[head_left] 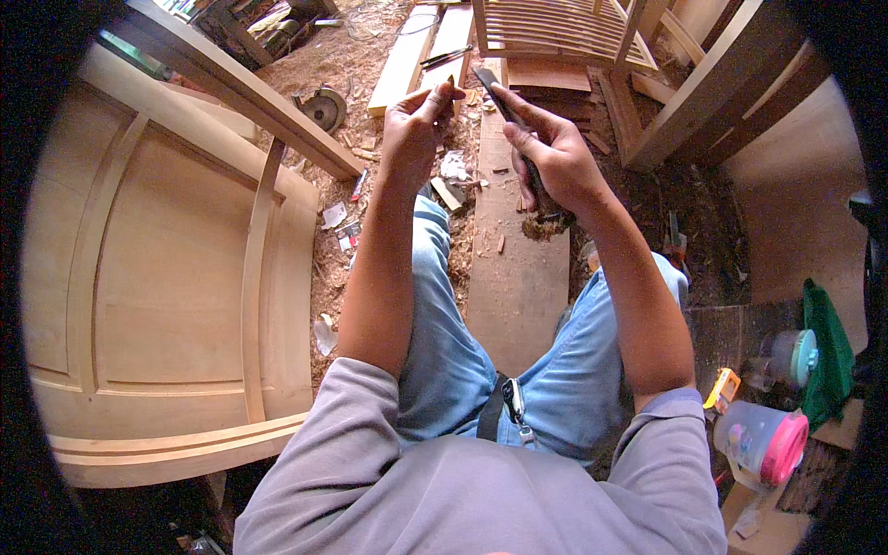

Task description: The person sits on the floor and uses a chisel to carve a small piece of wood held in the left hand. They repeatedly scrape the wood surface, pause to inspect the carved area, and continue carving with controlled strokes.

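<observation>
A chisel-like tool with a flat dark blade (491,87) is gripped in my right hand (561,159), its blade pointing up and away from me. Below that hand, the tool's lower end looks frayed and brownish. My left hand (421,118) is raised beside it, thumb and fingertips pinched together. Whatever small thing may be between those fingertips is too small to name. The two hands are apart, above a wooden plank (518,296) strewn with shavings between my knees.
A panelled wooden piece (176,277) stands at the left. Beyond my hands lie pale boards (404,69), a circular saw (324,109) and a slatted frame (555,32). At the right are a pink-lidded tub (784,448), a yellow box (721,392) and green cloth (826,356). Wood chips litter the floor.
</observation>
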Action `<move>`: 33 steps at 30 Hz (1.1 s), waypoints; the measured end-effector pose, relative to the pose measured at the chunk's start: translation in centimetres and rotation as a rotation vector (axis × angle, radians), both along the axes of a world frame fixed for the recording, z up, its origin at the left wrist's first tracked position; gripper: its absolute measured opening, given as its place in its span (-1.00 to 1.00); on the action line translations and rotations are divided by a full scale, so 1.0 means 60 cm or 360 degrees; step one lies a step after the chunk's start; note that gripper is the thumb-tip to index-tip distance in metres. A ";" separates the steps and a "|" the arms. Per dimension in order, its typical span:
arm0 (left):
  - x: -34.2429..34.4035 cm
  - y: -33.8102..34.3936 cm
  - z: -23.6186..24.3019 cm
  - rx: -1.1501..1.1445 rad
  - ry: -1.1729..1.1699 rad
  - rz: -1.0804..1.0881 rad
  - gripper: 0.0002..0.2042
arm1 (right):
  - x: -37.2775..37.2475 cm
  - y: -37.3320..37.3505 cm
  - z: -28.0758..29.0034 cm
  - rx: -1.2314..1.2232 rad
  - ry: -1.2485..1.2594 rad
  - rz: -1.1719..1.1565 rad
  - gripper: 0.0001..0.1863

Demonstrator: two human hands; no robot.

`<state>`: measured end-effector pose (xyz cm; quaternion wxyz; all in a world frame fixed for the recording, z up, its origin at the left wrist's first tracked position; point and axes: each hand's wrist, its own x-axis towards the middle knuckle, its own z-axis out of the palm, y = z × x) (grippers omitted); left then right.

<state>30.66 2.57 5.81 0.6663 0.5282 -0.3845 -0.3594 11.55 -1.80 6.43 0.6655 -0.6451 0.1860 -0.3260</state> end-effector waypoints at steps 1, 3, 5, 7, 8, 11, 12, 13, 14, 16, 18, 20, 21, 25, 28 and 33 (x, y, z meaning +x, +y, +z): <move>-0.001 -0.002 0.000 -0.0014 0.0045 -0.0001 -0.78 | -0.005 0.000 0.002 0.0014 0.0039 0.0063 -0.49; 0.000 -0.005 0.000 -0.0042 0.0102 -0.0002 -0.78 | -0.009 0.005 0.004 -0.0041 0.0094 0.0113 -0.49; 0.003 -0.006 0.000 -0.0057 0.0139 -0.0006 -0.78 | -0.005 0.013 0.003 -0.0173 0.0129 0.0084 -0.49; 0.005 -0.007 -0.001 -0.0050 -0.0038 0.0020 -0.75 | -0.002 0.016 0.001 -0.0088 0.0153 0.0056 -0.50; 0.006 -0.006 -0.002 -0.0040 -0.0120 0.0035 -0.73 | 0.000 0.014 0.000 -0.0127 0.0167 0.0032 -0.50; 0.009 -0.002 -0.005 -0.0006 -0.0296 0.0003 -0.78 | -0.003 0.006 0.000 -0.0170 0.0148 0.0080 -0.50; 0.012 0.000 -0.005 -0.0012 -0.0268 -0.0051 -0.78 | -0.010 0.002 0.001 -0.0196 0.0124 0.0194 -0.49; 0.016 0.003 -0.004 -0.0018 -0.0241 -0.0106 -0.78 | -0.010 0.000 0.002 -0.0151 0.0151 0.0160 -0.49; 0.021 0.004 -0.002 -0.0092 -0.0200 -0.0209 -0.78 | -0.017 -0.002 0.005 -0.0130 0.0170 0.0205 -0.49; 0.027 0.008 0.003 -0.0017 -0.0277 -0.0215 -0.78 | -0.018 -0.001 0.011 -0.0069 0.0226 0.0219 -0.49; 0.025 0.012 0.008 0.0019 -0.0350 -0.0246 -0.79 | -0.012 0.000 0.018 -0.0028 0.0143 0.0315 -0.49; 0.012 0.017 0.010 0.0101 -0.0419 -0.0123 -0.80 | -0.007 -0.006 0.026 0.0053 0.0046 0.0003 -0.51; -0.002 0.017 0.007 0.0030 -0.0558 -0.0331 -0.80 | 0.000 -0.006 0.027 0.0205 0.0045 -0.0227 -0.53; -0.037 0.015 0.006 -0.0114 -0.0445 -0.0226 -0.71 | -0.037 -0.049 0.036 0.0227 -0.0275 -0.0860 -0.51; -0.038 0.008 0.008 -0.0077 -0.0183 -0.0079 -0.72 | -0.039 -0.046 0.019 0.0212 -0.0241 -0.0476 -0.50; -0.012 0.005 0.003 -0.0098 0.0034 -0.0001 -0.75 | -0.008 -0.012 -0.002 -0.0105 -0.0073 -0.0041 -0.49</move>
